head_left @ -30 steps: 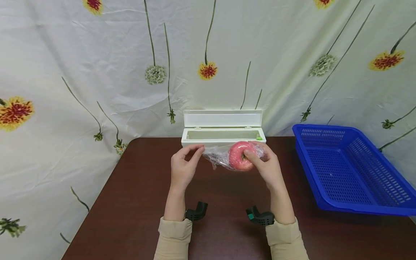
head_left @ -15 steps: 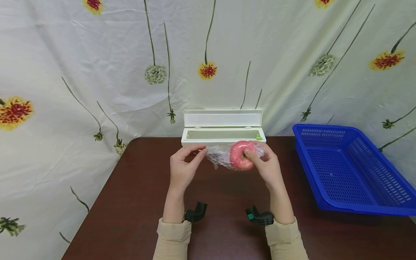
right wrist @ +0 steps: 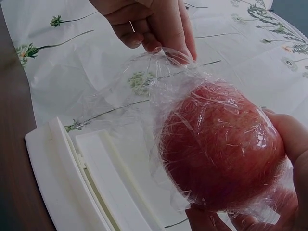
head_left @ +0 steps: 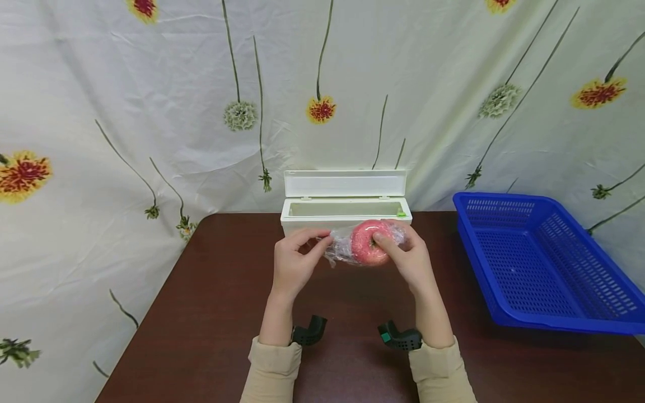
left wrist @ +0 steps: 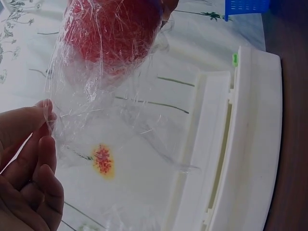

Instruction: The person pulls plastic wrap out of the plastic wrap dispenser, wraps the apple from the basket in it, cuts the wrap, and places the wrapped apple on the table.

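My right hand [head_left: 414,263] grips a red apple [head_left: 364,249] above the table, thumb beside its stem and the other fingers behind it. Clear cling film [right wrist: 178,86] is wrapped round the apple and bunches out loosely on its left side. With thumb and forefinger, my left hand [head_left: 294,268] pinches the end of that film. In the left wrist view, the left hand's other fingers curl loosely and the film [left wrist: 91,91] stretches in wrinkles from the fingertips up to the apple [left wrist: 115,33]. The right hand's fingers are partly hidden behind the fruit.
A long white cling film box [head_left: 345,183] stands at the table's back edge with its lid up and a small green piece at its right end. To the right sits a blue plastic basket [head_left: 477,263]. Flowered cloth hangs behind the dark brown table [head_left: 201,336].
My left hand has moved right, closer to the apple, and the film between them is shorter and more bunched. The right hand and apple have shifted slightly left.
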The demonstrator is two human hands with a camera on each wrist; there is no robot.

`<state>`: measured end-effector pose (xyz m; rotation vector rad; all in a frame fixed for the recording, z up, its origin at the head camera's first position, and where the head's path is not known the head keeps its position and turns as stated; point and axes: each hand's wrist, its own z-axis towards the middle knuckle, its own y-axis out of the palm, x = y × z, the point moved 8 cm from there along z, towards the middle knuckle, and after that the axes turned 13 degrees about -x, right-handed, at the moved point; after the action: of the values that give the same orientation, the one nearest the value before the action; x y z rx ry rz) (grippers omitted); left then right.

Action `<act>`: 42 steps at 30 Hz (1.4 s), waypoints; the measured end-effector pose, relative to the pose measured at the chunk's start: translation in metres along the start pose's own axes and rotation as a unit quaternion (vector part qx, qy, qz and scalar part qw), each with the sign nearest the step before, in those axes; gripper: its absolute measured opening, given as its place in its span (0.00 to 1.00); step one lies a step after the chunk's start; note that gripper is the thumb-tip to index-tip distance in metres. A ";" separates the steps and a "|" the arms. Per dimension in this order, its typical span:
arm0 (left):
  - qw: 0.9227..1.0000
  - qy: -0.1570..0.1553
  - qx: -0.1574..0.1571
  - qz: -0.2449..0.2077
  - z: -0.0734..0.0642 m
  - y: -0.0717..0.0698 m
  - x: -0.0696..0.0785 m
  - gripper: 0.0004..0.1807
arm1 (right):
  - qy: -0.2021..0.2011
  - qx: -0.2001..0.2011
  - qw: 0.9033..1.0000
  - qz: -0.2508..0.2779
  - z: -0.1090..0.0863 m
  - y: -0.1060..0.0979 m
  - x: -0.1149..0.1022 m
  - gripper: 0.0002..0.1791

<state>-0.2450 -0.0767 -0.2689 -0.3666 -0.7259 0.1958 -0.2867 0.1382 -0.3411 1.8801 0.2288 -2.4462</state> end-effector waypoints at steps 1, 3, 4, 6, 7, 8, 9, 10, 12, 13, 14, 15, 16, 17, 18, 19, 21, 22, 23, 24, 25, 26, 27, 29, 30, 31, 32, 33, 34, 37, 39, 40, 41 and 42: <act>1.000 0.000 0.001 0.000 0.000 0.000 0.000 0.06 | 0.001 -0.001 1.000 -0.001 0.000 0.000 0.000 0.20; 1.000 -0.002 0.004 0.005 0.000 -0.002 -0.001 0.05 | 0.005 -0.004 1.000 -0.002 0.000 0.000 0.000 0.20; 1.000 -0.003 0.006 0.009 0.000 -0.003 -0.001 0.05 | 0.005 -0.005 1.000 -0.003 0.000 0.000 0.000 0.20; 1.000 -0.009 0.012 0.017 -0.001 -0.005 -0.002 0.04 | 0.005 -0.006 1.000 -0.004 0.000 -0.001 0.001 0.20; 1.000 -0.012 0.017 0.019 -0.001 -0.007 -0.003 0.04 | 0.004 -0.007 1.000 -0.004 -0.001 -0.002 0.001 0.20; 0.999 -0.015 0.022 0.024 -0.001 -0.009 -0.004 0.04 | 0.003 -0.006 1.000 -0.003 -0.001 -0.002 0.000 0.20; 0.999 -0.018 0.027 0.028 -0.001 -0.011 -0.004 0.04 | 0.001 -0.007 1.000 -0.003 -0.001 -0.003 0.001 0.19; 0.999 -0.021 0.031 0.030 -0.001 -0.012 -0.005 0.03 | -0.001 -0.008 1.000 -0.002 -0.001 -0.004 0.001 0.19; 0.998 -0.024 0.040 0.035 -0.002 -0.015 -0.007 0.03 | -0.002 -0.010 1.000 -0.002 -0.001 -0.005 0.001 0.19; 0.998 -0.025 0.043 0.037 -0.002 -0.015 -0.008 0.03 | -0.003 -0.013 1.000 -0.001 -0.001 -0.005 0.001 0.19; 0.998 -0.023 0.045 0.042 -0.002 -0.015 -0.009 0.03 | -0.004 -0.015 1.000 -0.002 -0.001 -0.005 0.001 0.19; 0.998 -0.023 0.048 0.045 -0.003 -0.015 -0.012 0.03 | -0.006 -0.016 1.000 -0.001 -0.001 -0.005 0.001 0.19; 0.997 -0.022 0.050 0.049 -0.003 -0.015 -0.016 0.03 | -0.008 -0.016 1.000 0.001 -0.001 -0.006 0.001 0.19; 0.997 -0.021 0.053 0.051 -0.004 -0.014 -0.021 0.03 | -0.009 -0.017 1.000 0.002 -0.001 -0.006 0.000 0.19; 0.997 -0.022 0.055 0.054 -0.005 -0.014 -0.026 0.03 | -0.011 -0.016 1.000 0.004 -0.001 -0.006 0.000 0.19; 0.997 -0.023 0.056 0.057 -0.006 -0.013 -0.030 0.04 | -0.012 -0.014 1.000 0.006 -0.001 -0.007 0.000 0.19; 0.996 -0.026 0.058 0.059 -0.008 -0.012 -0.041 0.04 | -0.014 -0.009 1.000 0.009 -0.001 -0.010 0.000 0.18; 0.996 -0.027 0.057 0.059 -0.009 -0.012 -0.043 0.04 | -0.014 -0.008 1.000 0.010 -0.001 -0.011 0.001 0.18; 0.996 -0.028 0.056 0.060 -0.009 -0.012 -0.045 0.04 | -0.013 -0.007 1.000 0.010 -0.001 -0.012 0.001 0.18; 0.996 -0.029 0.057 0.063 -0.009 -0.012 -0.047 0.04 | -0.013 -0.005 1.000 0.014 -0.001 -0.013 0.001 0.18; 0.995 -0.029 0.060 0.069 -0.010 -0.013 -0.048 0.04 | -0.011 -0.002 1.000 0.018 -0.002 -0.015 0.001 0.17; 0.995 -0.031 0.066 0.075 -0.011 -0.015 -0.049 0.04 | -0.011 0.004 1.000 0.025 -0.002 -0.017 0.001 0.16; 0.994 -0.032 0.073 0.078 -0.011 -0.016 -0.049 0.04 | -0.012 0.011 0.999 0.032 -0.003 -0.019 0.001 0.14; 0.992 -0.036 0.089 0.082 -0.013 -0.021 -0.052 0.04 | -0.014 0.024 0.998 0.049 -0.005 -0.025 0.000 0.12; 0.991 -0.039 0.098 0.086 -0.013 -0.023 -0.052 0.04 | -0.016 0.030 0.998 0.056 -0.005 -0.027 0.000 0.11; 0.990 -0.042 0.106 0.088 -0.014 -0.024 -0.053 0.04 | -0.018 0.034 0.997 0.060 -0.006 -0.029 0.000 0.11; 0.989 -0.044 0.110 0.085 -0.014 -0.026 -0.055 0.04 | -0.021 0.037 0.997 0.063 -0.006 -0.031 -0.001 0.11; 0.989 -0.045 0.112 0.083 -0.014 -0.026 -0.056 0.04 | -0.022 0.037 0.997 0.064 -0.006 -0.031 -0.001 0.11; 0.989 -0.046 0.113 0.084 -0.014 -0.026 -0.056 0.05 | -0.022 0.035 0.997 0.065 -0.006 -0.032 -0.001 0.11; 0.989 -0.052 0.112 0.084 -0.012 -0.025 -0.052 0.05 | -0.022 0.036 0.997 0.065 -0.006 -0.032 -0.001 0.11; 0.989 -0.057 0.110 0.079 -0.011 -0.026 -0.044 0.04 | -0.019 0.038 0.997 0.061 -0.006 -0.032 0.000 0.11; 0.989 -0.060 0.108 0.076 -0.010 -0.026 -0.039 0.04 | -0.017 0.039 0.997 0.059 -0.006 -0.031 0.000 0.11; 0.990 -0.063 0.106 0.070 -0.009 -0.027 -0.035 0.04 | -0.015 0.040 0.998 0.055 -0.006 -0.031 0.000 0.12; 0.990 -0.065 0.104 0.064 -0.009 -0.027 -0.030 0.04 | -0.013 0.041 0.998 0.050 -0.005 -0.031 0.001 0.12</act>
<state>-0.2596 -0.1131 -0.2826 -0.2035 -0.8022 0.4158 -0.2856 0.1695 -0.3403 1.8415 0.0319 -2.4467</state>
